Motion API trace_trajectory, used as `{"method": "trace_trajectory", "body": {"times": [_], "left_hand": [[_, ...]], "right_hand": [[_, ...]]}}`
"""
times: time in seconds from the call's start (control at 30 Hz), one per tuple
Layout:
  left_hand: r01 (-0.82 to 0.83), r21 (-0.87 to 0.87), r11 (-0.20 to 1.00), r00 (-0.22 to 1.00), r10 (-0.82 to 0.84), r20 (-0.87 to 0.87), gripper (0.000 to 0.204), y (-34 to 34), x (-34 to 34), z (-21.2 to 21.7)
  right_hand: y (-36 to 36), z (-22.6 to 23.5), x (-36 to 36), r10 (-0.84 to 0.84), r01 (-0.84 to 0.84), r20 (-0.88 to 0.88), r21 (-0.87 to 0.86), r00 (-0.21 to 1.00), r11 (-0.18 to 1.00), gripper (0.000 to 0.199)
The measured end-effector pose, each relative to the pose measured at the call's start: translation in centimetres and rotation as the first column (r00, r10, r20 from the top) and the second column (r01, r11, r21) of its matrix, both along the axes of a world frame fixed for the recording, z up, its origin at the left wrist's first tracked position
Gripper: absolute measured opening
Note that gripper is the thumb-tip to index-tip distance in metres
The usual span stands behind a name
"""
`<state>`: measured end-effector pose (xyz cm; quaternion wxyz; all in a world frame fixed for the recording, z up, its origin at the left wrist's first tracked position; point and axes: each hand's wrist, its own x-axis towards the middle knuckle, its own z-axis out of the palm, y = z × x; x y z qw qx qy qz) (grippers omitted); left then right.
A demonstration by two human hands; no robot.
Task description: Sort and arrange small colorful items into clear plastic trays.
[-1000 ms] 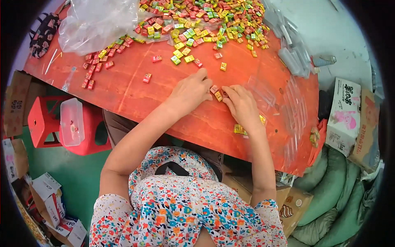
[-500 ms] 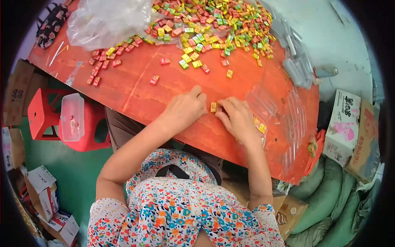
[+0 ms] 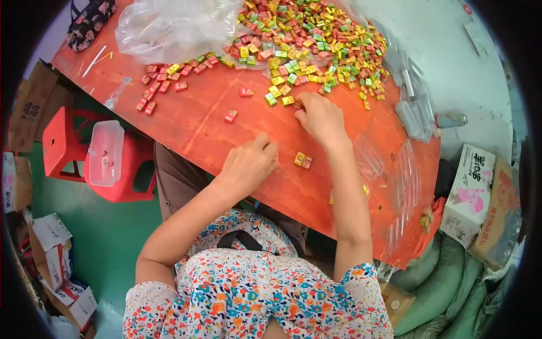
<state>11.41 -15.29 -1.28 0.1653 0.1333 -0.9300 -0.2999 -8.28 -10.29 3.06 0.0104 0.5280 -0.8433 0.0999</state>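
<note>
My right hand point(image 3: 322, 120) reaches forward over the red table, thumb and fingertips closing around a small red box point(image 3: 298, 105) at the near edge of the pile. Nearer to me, two small boxes point(image 3: 303, 160) lie side by side, one of them yellow. Left of that pair, my left hand point(image 3: 249, 164) rests low over the table with its fingers curled; whatever may be inside them is hidden. A large heap of little red, yellow and green boxes point(image 3: 316, 45) covers the far part of the table. Two single red boxes point(image 3: 231, 116) lie beyond my left hand.
A clear plastic bag point(image 3: 175, 31) lies at the far left beside a cluster of red boxes point(image 3: 164, 86). Clear plastic cases point(image 3: 403, 186) sit on the right. Red stools point(image 3: 127, 175), one with a clear tub point(image 3: 106, 152), stand left; cartons point(image 3: 468, 192) stand right.
My right hand has left the pair of small boxes and moved forward to a red box by the pile. The left hand stays curled nearby. The view has shifted slightly.
</note>
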Motion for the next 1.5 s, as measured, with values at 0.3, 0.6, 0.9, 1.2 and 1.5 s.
{"method": "trace_trajectory", "body": {"times": [0.3, 0.6, 0.9, 1.2, 1.5], "left_hand": [[0.015, 0.033, 0.999, 1.0, -0.016, 0.013, 0.026, -1.1, 0.2, 0.0], [0.06, 0.041, 0.997, 0.998, -0.061, 0.025, 0.027, -1.5, 0.0, 0.2], [0.097, 0.011, 0.995, 0.992, -0.097, 0.08, 0.028, -1.5, -2.0, 0.7], [0.102, -0.005, 0.995, 0.991, -0.101, 0.083, 0.027, -2.7, -2.0, 0.8], [0.102, 0.009, 0.995, 0.992, -0.102, 0.071, 0.028, -1.7, -2.4, 0.5]], "right_hand": [[3.9, -0.6, 2.1, 0.103, -0.099, 0.111, -0.037, 0.989, 0.994, 0.022], [9.4, 0.3, 4.3, 0.288, -0.268, 0.115, -0.159, 0.951, 0.95, 0.04], [10.6, -1.2, 3.5, 0.068, -0.034, 0.352, -0.102, 0.934, 0.994, 0.032], [10.1, -1.3, 3.4, 0.083, -0.037, 0.255, -0.18, 0.963, 0.983, 0.021], [9.6, -2.0, 5.5, -0.035, 0.067, 0.221, -0.14, 0.975, 0.988, 0.015]]}}
